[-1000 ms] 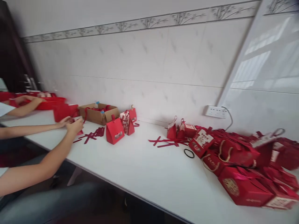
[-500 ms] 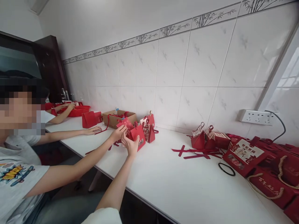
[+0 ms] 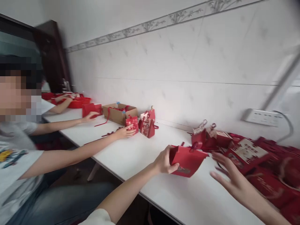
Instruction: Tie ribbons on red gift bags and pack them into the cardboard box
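My left hand (image 3: 167, 161) grips a red gift box (image 3: 190, 161) by its left side, above the white table. The box has a ribbon loop on top and a small window low on its front. To the right of it, apart from the box, my right hand (image 3: 231, 175) is open with fingers spread and nothing in them; it is slightly blurred. Behind my right hand lies a red box with a white printed label (image 3: 248, 151). Beyond the held box, small red boxes with tags (image 3: 199, 137) stand against the wall.
A co-worker's hand (image 3: 124, 132) holds a small red patterned packet (image 3: 132, 125) beside a cardboard box (image 3: 112, 115). Finished-looking red boxes (image 3: 148, 126) stand close by. Red rope-handled bags (image 3: 269, 187) crowd the right side of the table (image 3: 164, 200). A power strip (image 3: 261, 117) hangs on the wall.
My left hand has carried the red gift box right, away from the co-worker's hand. My right hand has come into view at the right. The head view has shifted and blurred.
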Demonstrator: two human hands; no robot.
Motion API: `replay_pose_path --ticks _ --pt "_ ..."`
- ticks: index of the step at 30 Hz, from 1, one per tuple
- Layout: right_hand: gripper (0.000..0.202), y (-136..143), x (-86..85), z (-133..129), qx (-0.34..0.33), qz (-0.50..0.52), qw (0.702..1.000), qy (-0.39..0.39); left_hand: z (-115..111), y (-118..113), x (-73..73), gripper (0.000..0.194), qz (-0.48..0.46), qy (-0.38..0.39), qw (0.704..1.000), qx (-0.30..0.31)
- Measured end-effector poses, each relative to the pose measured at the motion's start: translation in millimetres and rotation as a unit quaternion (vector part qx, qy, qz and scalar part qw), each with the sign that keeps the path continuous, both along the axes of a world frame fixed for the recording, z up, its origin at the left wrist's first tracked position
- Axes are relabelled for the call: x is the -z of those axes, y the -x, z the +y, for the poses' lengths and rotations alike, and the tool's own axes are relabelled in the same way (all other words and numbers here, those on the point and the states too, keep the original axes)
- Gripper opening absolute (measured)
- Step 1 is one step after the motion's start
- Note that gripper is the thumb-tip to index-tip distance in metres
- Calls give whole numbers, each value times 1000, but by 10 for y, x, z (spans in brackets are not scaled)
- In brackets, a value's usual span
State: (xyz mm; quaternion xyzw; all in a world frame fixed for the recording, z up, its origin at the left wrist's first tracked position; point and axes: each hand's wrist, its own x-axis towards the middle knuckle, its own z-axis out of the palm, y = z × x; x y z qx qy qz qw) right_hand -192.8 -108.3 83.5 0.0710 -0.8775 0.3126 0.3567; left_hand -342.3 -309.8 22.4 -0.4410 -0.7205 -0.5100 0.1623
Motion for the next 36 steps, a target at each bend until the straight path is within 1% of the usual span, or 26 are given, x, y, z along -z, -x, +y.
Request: replay_pose_path --ticks 1,2,3,4,6,8,9,11,14,15,16,18,21,23,26,31,36 --pt "50 92 37 42 28 4 999 15 180 -53 7 54 -6 -3 999 41" --pt "52 204 88 71 56 32 998 25 342 -93 21 53 -15 -11 997 73" --pt "50 322 151 93 74 68 995 23 478 -119 42 51 -24 -22 995 97" --pt "47 434 221 111 78 85 993 13 580 -132 67 48 -33 -32 992 116" --pt "37 597 353 129 91 99 991 15 677 -118 115 44 -49 -44 987 145" --pt "33 655 435 121 96 112 989 28 663 -67 124 43 -68 -37 982 172" --pt "31 653 452 112 91 114 989 29 636 -35 101 43 -82 -30 980 179" --pt "27 616 447 96 75 117 990 26 587 27 -11 46 -117 -29 978 172" --pt "21 564 407 104 54 113 992 24 615 72 -283 47 -123 -78 983 116" --pt "19 555 398 111 52 112 992 25 652 66 -370 44 -112 -83 985 99" --pt "17 548 391 117 52 114 992 24 695 48 -442 38 -105 -73 987 96" --pt "13 536 378 121 63 132 989 21 781 -14 -521 30 -108 -56 987 102" --pt "8 499 340 112 91 176 980 -4 861 -121 -501 23 -153 -56 983 85" --pt "12 466 304 113 103 207 972 -37 881 -167 -460 20 -185 -53 978 77" --pt "22 432 262 138 101 239 962 -85 890 -182 -438 20 -210 -49 972 93" --pt "20 414 227 191 98 244 955 -138 889 -173 -461 19 -232 -44 966 105" --pt "28 386 180 215 105 255 937 -216 887 -212 -462 17 -243 -47 961 127"
